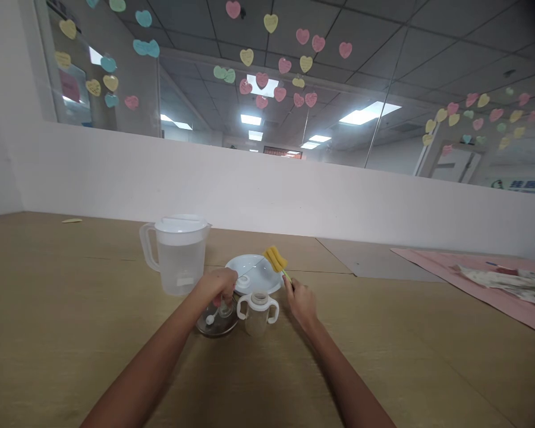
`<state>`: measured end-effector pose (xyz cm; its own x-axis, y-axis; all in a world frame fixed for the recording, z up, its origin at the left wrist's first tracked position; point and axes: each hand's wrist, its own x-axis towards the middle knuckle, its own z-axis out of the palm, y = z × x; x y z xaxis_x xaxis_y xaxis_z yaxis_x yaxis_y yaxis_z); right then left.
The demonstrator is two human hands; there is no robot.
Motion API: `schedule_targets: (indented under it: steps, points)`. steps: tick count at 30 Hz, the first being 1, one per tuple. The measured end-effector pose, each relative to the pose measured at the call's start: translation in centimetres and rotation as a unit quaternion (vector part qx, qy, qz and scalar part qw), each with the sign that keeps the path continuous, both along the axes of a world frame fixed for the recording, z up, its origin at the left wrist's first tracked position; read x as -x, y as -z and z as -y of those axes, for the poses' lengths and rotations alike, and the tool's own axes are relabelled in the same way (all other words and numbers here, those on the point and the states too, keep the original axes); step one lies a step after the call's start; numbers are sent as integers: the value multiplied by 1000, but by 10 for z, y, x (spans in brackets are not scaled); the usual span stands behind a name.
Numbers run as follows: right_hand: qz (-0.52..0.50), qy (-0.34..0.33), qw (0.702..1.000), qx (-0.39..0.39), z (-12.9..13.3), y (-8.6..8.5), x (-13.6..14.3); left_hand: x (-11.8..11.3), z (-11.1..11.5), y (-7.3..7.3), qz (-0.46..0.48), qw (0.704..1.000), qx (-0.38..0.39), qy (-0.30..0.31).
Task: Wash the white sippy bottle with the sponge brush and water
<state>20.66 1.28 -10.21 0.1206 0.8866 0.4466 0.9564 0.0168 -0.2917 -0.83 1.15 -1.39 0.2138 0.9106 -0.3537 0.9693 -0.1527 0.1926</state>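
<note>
My right hand [301,300] is closed around the thin green handle of a brush with a yellow sponge head [275,259], which is raised over the right rim of a white bowl [265,278]. My left hand [223,285] is closed above a round metal tray [217,326], and what it grips is too small to make out. A small white-tipped piece [210,320] lies in the tray. Between my hands stands a clear bottle [256,321] with two white handles, upright and uncapped. A white round part [243,281] is in the bowl.
A lidded translucent pitcher [181,261] stands behind my left forearm, its handle to the left. At the far right a pink cloth [432,264] bears crumpled pale fabric [503,282]. A low white wall [294,205] under glass with heart-shaped notes closes off the table's back.
</note>
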Motion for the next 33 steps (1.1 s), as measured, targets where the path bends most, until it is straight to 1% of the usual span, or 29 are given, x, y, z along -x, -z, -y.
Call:
schedule_targets:
  steps: [2,4,7,10,13,17,20,23,26,33]
  points:
    - [-2,-3,1000,-3,0,0,0,3,-2,1,9,1000,-5,0]
    - [-6,-7,1000,-6,0,0,0,7,-5,2,19,999,-27,5]
    - [-10,-4,1000,-6,1,-1,0,10,-11,0,35,993,-110,25]
    - [-10,0,1000,-2,1,-3,1,5,-16,1,48,975,-212,50]
    - [-7,-3,1000,0,2,-3,2,-3,-21,9,52,963,-257,69]
    - [-7,-8,1000,-4,2,-3,3,-12,-30,26,46,962,-260,68]
    - [-7,-5,1000,-7,1,-2,3,-13,-36,34,41,965,-256,51]
    - [-4,-5,1000,-12,0,-1,2,-10,-38,34,47,967,-245,42]
    - [-4,-9,1000,-19,-1,0,1,-8,-36,32,69,970,-226,50]
    - [-6,-12,1000,-19,-2,2,-2,-8,-32,26,160,963,-209,52]
